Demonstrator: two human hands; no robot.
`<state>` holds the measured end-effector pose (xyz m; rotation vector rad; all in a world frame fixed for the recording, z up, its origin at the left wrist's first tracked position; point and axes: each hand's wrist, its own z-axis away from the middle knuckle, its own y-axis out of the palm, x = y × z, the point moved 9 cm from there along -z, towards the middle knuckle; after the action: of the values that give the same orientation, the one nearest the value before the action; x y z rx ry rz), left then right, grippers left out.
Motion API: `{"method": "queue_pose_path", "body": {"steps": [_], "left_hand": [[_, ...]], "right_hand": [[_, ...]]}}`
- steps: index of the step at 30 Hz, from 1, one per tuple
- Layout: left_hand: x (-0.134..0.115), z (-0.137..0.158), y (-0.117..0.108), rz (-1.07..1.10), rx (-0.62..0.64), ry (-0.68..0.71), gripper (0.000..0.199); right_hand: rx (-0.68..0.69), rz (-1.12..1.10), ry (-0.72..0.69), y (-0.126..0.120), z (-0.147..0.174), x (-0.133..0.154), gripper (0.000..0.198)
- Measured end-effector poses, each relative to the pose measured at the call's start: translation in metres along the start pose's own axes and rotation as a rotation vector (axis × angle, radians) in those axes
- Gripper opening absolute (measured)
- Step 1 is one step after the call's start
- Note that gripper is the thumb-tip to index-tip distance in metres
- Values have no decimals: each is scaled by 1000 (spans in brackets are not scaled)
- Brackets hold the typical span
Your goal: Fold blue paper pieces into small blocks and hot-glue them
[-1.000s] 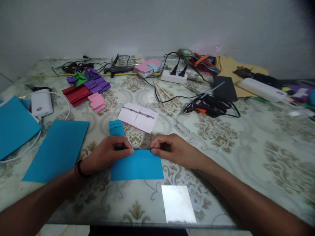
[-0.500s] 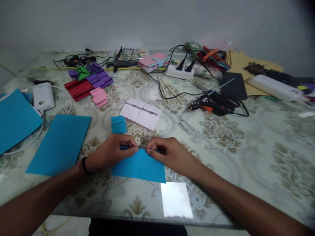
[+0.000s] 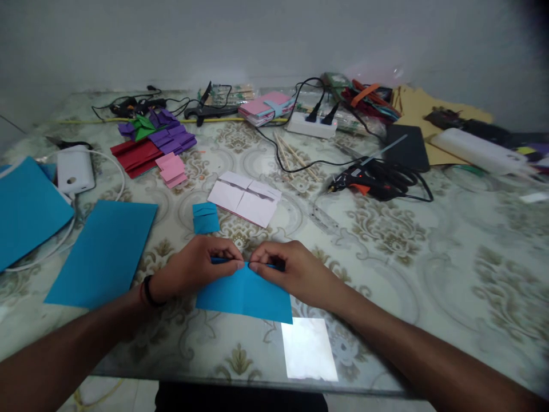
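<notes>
A sheet of blue paper (image 3: 246,294) lies in front of me, its far edge turned up in a narrow fold. My left hand (image 3: 210,260) pinches that far edge just left of the middle. Close beside it, my right hand (image 3: 283,266) pinches the same edge, the two thumbs almost touching. Part of the fold is hidden by my fingers. Just beyond my left hand is a small folded blue piece (image 3: 206,218), and past it a folded white paper (image 3: 245,199). Another blue sheet (image 3: 103,252) rests flat to the left.
A glue gun (image 3: 364,180) with a coiled cable lies at the right, near a ruler (image 3: 323,217). Behind are a power strip (image 3: 311,125), wooden sticks (image 3: 295,155) and folded coloured papers (image 3: 137,155). A white power bank (image 3: 75,170) with its cable sits at the left.
My right hand has slid slightly left along the folded edge, closer to my left hand. The blue sheet has shifted a little right and toward me.
</notes>
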<state>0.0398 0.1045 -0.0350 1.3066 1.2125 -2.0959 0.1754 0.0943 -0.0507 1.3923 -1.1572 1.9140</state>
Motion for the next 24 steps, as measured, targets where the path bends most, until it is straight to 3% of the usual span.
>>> {"method": "queue_pose_path", "body": {"steps": [7,15,24], "left_hand": [[-2,0,-3,11,-72,66,7],[-6,-1,2,2,-21,68,9],[2,2,-2,85,29,46,11]], "right_hand": [[3,-23,-34,6,0,3,13],[10,-27,-160,7,2,16,8],[125,-91,-120,0,3,13,9]]}}
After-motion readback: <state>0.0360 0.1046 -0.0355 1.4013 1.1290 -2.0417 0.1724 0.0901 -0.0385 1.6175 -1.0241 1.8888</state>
